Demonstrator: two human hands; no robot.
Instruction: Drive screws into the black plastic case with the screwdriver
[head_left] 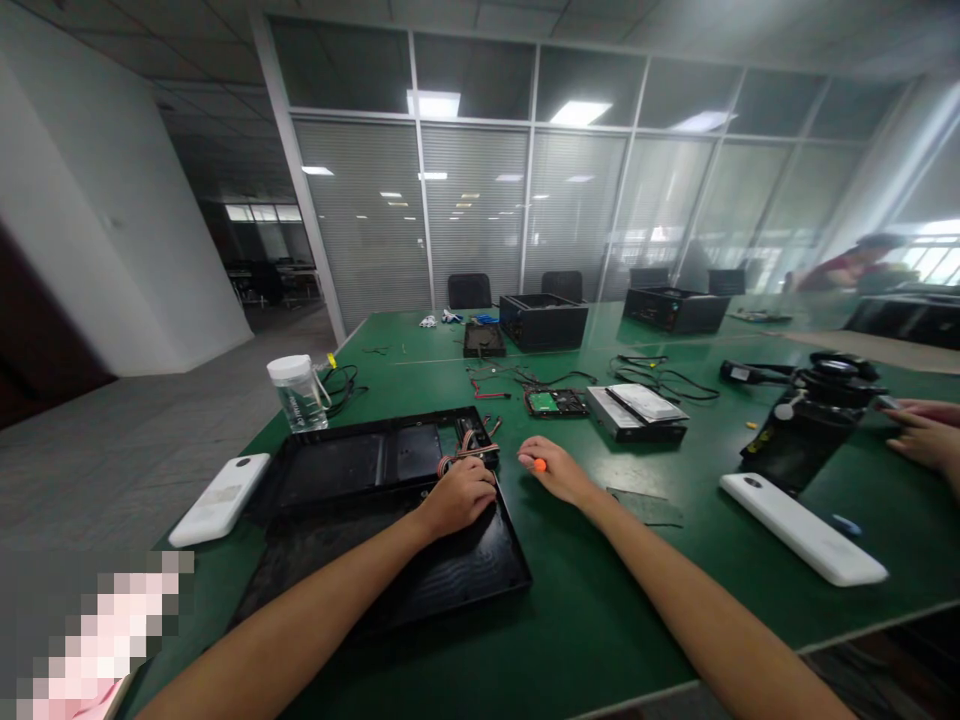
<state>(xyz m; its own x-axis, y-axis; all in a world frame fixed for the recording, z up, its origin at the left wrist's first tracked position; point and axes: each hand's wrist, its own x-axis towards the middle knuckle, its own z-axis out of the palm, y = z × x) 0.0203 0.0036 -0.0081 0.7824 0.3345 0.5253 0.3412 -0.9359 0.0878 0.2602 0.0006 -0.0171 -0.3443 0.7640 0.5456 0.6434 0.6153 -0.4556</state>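
Note:
A black open casing (450, 570) with a hinged-looking second half lies on the green table in front of me. My left hand (461, 495) rests at its right part with curled fingers, right beside a bundle of striped coloured wires (469, 448). What those fingers grip, if anything, is hidden. Just right of the casing, my right hand (553, 468) is closed around an orange-ended object (540, 465); the rest of it is hidden in the fist. A green circuit board with a black frame (555, 402) lies beyond my right hand.
A drive-like box (636, 414) and black cables (660, 375) lie beyond. White slabs (802, 528) (221, 498), a clear bottle (300, 395) and a black bag-like item (806, 425) stand around. Black computer cases (544, 322) sit farther back. Another person's hands (926, 430) are at the right.

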